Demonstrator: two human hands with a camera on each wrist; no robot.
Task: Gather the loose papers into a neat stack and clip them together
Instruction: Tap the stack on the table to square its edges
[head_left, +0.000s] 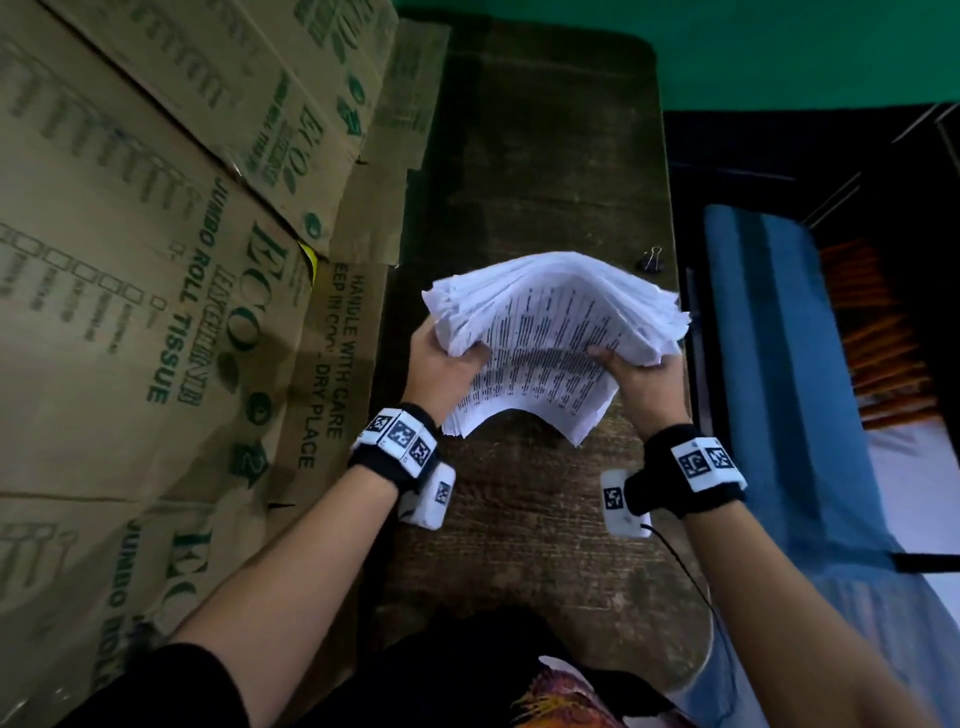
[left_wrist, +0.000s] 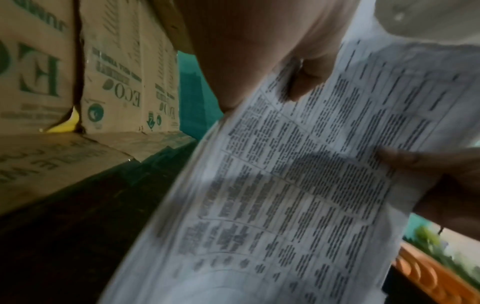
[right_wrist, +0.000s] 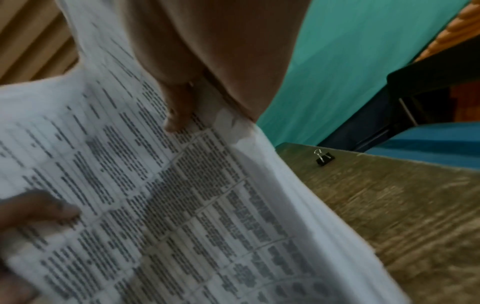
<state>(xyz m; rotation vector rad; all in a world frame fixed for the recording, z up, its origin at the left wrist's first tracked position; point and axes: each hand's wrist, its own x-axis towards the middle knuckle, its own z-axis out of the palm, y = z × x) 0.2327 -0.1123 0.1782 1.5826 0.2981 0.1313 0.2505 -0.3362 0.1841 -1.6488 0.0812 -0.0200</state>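
A thick bundle of printed white papers is held up above the dark wooden table, bowed upward in the middle with its edges uneven. My left hand grips its left side, thumb on the top sheet. My right hand grips the right side the same way. In the left wrist view the printed sheet fills the frame with my thumb on it. The right wrist view shows the sheet under my thumb. A black binder clip lies on the table beyond the papers, near the right edge.
Flattened and stacked cardboard boxes line the left side of the table. A blue cloth-covered surface runs along the right. A green wall stands behind the table. A cable trails from my right wrist.
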